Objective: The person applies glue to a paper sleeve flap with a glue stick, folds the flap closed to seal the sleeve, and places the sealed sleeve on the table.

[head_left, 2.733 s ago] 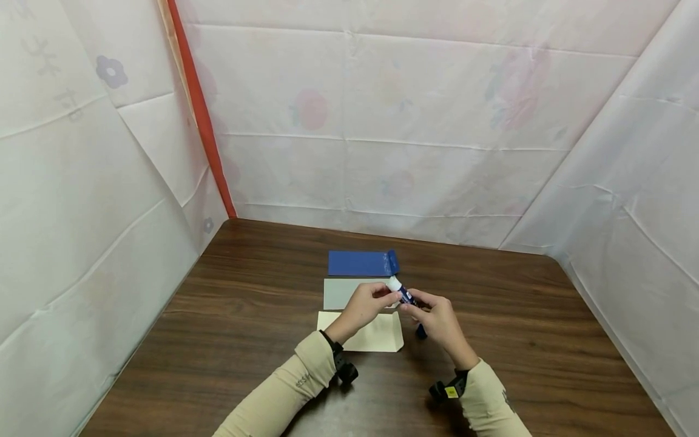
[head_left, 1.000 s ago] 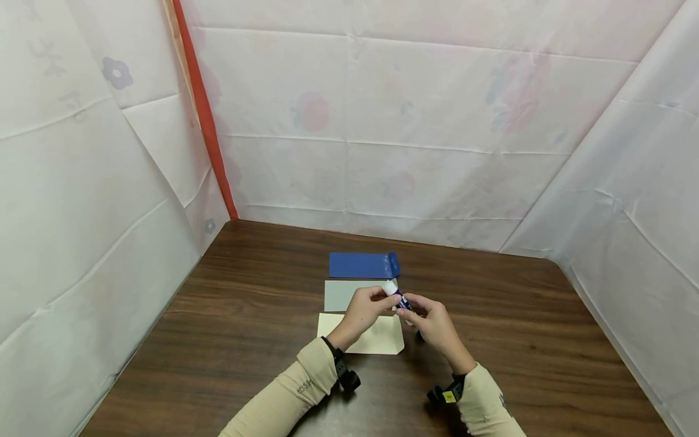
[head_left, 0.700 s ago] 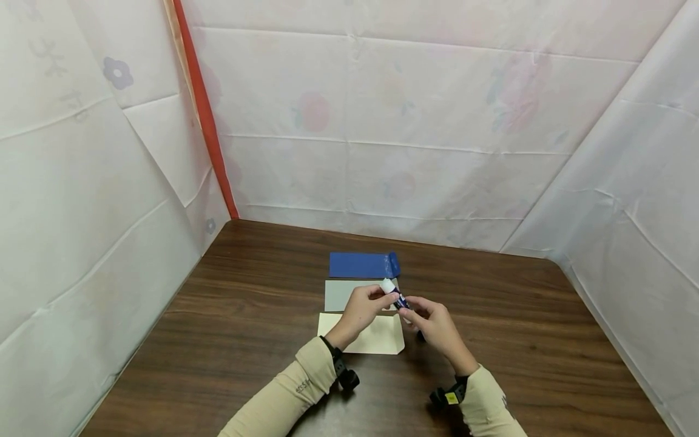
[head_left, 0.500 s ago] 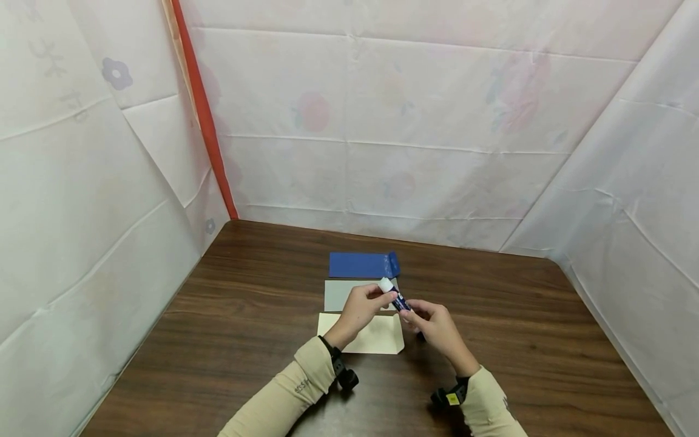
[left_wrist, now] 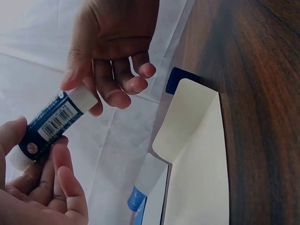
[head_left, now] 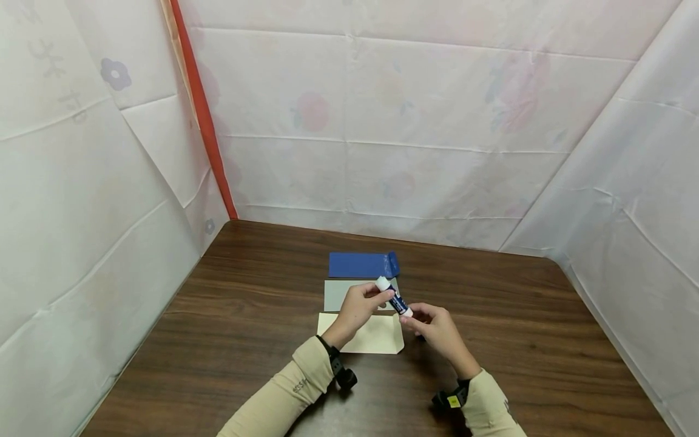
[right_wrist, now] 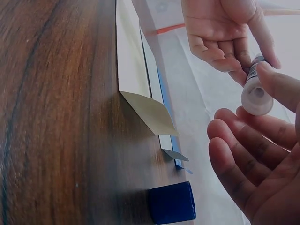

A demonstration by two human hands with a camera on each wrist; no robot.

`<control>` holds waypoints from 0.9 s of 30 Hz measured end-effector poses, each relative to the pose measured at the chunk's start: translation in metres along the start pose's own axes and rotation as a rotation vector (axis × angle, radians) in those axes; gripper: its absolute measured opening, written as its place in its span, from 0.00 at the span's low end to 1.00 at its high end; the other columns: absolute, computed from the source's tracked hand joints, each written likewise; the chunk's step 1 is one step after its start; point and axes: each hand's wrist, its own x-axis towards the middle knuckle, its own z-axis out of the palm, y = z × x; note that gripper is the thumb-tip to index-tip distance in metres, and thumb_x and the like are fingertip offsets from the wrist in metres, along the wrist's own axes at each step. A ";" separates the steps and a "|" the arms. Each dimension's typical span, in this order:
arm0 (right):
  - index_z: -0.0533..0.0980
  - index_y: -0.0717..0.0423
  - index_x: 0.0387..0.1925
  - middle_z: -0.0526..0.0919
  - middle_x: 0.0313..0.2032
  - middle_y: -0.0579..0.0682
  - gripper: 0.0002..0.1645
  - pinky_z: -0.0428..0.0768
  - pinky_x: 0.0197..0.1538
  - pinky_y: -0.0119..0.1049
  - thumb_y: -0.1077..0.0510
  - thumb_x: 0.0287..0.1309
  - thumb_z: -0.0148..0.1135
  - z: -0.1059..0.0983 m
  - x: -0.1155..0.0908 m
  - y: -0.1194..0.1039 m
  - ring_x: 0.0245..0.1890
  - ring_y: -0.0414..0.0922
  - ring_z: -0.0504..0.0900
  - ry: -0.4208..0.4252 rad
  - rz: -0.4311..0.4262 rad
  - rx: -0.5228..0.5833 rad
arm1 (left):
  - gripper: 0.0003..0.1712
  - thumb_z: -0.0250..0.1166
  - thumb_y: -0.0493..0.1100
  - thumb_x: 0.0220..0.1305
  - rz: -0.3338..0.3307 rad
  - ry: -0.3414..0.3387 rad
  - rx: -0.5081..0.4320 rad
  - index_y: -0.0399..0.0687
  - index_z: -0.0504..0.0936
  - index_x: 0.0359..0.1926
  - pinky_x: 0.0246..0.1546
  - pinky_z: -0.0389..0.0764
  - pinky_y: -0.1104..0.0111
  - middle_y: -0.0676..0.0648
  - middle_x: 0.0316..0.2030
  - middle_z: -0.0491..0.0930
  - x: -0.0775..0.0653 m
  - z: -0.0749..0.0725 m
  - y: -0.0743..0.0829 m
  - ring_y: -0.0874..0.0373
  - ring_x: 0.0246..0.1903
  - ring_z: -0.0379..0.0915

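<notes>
A glue stick (head_left: 397, 301) with a dark blue label and white ends is held tilted over the envelopes. My left hand (head_left: 356, 308) grips it near its upper white end. My right hand (head_left: 438, 331) pinches the white base (left_wrist: 83, 97) between thumb and index finger, its other fingers loosely bent in the left wrist view. Beneath the hands lie a cream envelope (head_left: 377, 335) and a grey envelope (head_left: 338, 295), with a blue envelope (head_left: 357, 264) beyond; their flaps stand unfolded at the right. Whitish smears show by the blue flap.
A dark blue cap (right_wrist: 172, 202) stands on the wooden table (head_left: 262, 328) right of the cream envelope, mostly hidden behind my right hand in the head view. White printed sheets (head_left: 426, 121) enclose the table's back and sides.
The glue stick has shifted slightly left, and more of its lower end shows now. My right fingers have slid down to the base. The envelopes lie as before.
</notes>
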 end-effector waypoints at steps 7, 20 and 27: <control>0.79 0.68 0.46 0.82 0.32 0.56 0.16 0.81 0.30 0.35 0.58 0.63 0.63 0.001 0.000 0.003 0.27 0.40 0.77 -0.052 -0.030 0.020 | 0.15 0.65 0.44 0.65 -0.001 -0.007 0.016 0.32 0.84 0.38 0.33 0.72 0.67 0.32 0.34 0.82 0.000 0.001 0.000 0.57 0.30 0.73; 0.73 0.78 0.43 0.80 0.30 0.63 0.23 0.83 0.31 0.37 0.56 0.73 0.48 0.002 0.001 0.001 0.27 0.40 0.80 -0.176 -0.079 0.151 | 0.18 0.67 0.50 0.63 0.015 -0.005 -0.010 0.37 0.85 0.39 0.39 0.72 0.67 0.36 0.33 0.83 0.001 -0.004 0.001 0.53 0.35 0.75; 0.77 0.69 0.45 0.81 0.32 0.61 0.16 0.84 0.31 0.37 0.57 0.66 0.59 0.005 0.000 0.000 0.26 0.42 0.81 -0.060 -0.051 0.123 | 0.17 0.68 0.50 0.62 0.004 0.012 -0.020 0.39 0.86 0.38 0.43 0.74 0.64 0.33 0.35 0.83 0.000 -0.006 0.000 0.55 0.35 0.76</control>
